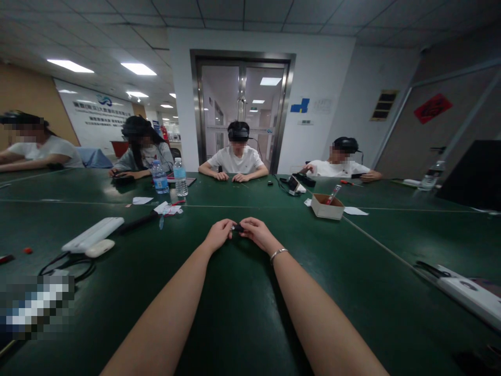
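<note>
Both of my hands meet over the middle of the green table (pixel 238 292), arms stretched forward. Between them is a small black object with a silvery end (pixel 238 228), too small to name. My left hand (pixel 219 235) pinches the silvery end between thumb and fingers. The black part is in the closed fingers of my right hand (pixel 256 233), which has a silver bangle (pixel 278 255) at its wrist. Fingers partly cover the object at both ends.
Left lie a white power strip (pixel 94 234), a white mouse (pixel 100 248) and cables. Two water bottles (pixel 180 177) stand farther back. A small open box (pixel 327 208) sits right, another power strip (pixel 469 292) at far right. Several people sit across the table.
</note>
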Demonstrator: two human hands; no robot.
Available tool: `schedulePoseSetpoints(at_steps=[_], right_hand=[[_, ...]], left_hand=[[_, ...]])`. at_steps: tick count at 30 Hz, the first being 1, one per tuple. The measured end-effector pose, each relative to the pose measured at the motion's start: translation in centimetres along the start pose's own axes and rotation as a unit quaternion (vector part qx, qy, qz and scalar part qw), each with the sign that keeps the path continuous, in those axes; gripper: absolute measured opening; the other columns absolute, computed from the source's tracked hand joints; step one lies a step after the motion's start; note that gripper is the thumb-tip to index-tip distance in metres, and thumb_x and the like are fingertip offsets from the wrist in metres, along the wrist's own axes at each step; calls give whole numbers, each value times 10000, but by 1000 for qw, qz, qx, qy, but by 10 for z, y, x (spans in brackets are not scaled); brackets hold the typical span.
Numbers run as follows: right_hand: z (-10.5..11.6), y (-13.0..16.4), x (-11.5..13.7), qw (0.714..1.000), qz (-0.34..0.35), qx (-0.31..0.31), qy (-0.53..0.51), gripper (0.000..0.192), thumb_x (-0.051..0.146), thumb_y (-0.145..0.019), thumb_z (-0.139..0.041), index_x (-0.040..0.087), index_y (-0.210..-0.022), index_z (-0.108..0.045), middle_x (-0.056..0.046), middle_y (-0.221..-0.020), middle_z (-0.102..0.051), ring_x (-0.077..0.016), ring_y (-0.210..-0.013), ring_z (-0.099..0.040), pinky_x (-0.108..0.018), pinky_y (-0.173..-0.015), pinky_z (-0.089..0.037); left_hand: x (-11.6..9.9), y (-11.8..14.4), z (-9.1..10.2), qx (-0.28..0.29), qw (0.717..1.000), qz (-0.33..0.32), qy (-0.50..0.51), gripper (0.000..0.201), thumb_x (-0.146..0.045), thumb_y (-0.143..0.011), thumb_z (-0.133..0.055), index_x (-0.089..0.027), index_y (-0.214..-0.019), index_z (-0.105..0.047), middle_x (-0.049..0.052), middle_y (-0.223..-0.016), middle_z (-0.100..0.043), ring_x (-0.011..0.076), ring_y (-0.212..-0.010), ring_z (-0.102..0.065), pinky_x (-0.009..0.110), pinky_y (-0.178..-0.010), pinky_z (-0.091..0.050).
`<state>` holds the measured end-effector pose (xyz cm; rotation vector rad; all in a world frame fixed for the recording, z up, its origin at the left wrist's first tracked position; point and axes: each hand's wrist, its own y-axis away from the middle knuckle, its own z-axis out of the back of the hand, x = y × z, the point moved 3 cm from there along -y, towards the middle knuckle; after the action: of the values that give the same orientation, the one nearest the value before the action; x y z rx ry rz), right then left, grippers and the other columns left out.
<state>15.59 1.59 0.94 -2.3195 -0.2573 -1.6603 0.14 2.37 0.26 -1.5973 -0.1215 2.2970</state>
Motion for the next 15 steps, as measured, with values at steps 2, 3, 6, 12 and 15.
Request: schedulePoseSetpoints(at_steps=[2, 3, 6, 12, 15], right_hand=[[0, 1, 1, 1000, 0, -7, 7, 193, 165, -679, -694, 146, -834, -580, -10, -737, -581, -86, -587, -585, -196, -557, -512], [0, 1, 1, 1000, 0, -10, 9, 262, 142, -669, -699, 161, -896, -568, -4, -745, -579, -89, -597, -591, -200, -565, -517], [0, 1, 2, 1000, -1, -16, 3, 470, 81, -638, -710, 196, -1050, -515, 7, -785, -571, -94, -648, -608, -210, -619, -535], [-5, -3, 0, 997, -34, -22, 73, 224, 227, -808, -564, 144, -1005, -497, 7, -668, -543, -89, -461, -574, -182, -404, -489], [-5, -4, 1, 996, -8, -33, 78, 284, 134, -749, -581, 197, -1006, -479, 26, -745, -534, -84, -470, -585, -185, -395, -494]], left_hand=[[-2, 0, 0, 4, 1000, 2, 14, 374, -420, -819, -405, -134, -968, -594, -31, -512, -499, 89, -437, -414, 203, -455, -317], [-3, 1, 0, 4, 1000, 8, 25, 366, -405, -815, -417, -133, -999, -580, -31, -516, -503, 89, -440, -419, 202, -456, -318], [-5, 1, 1, 0, 998, 35, 54, 367, -344, -809, -439, -125, -1093, -520, -31, -529, -513, 85, -442, -425, 196, -456, -316], [-6, 2, 3, 10, 997, 33, 63, 370, -322, -815, -443, -124, -1121, -506, -22, -546, -522, 78, -453, -433, 193, -464, -320], [-5, 2, 4, 12, 998, 35, 58, 377, -334, -816, -441, -125, -1122, -508, -18, -552, -527, 82, -457, -436, 194, -460, -320]])
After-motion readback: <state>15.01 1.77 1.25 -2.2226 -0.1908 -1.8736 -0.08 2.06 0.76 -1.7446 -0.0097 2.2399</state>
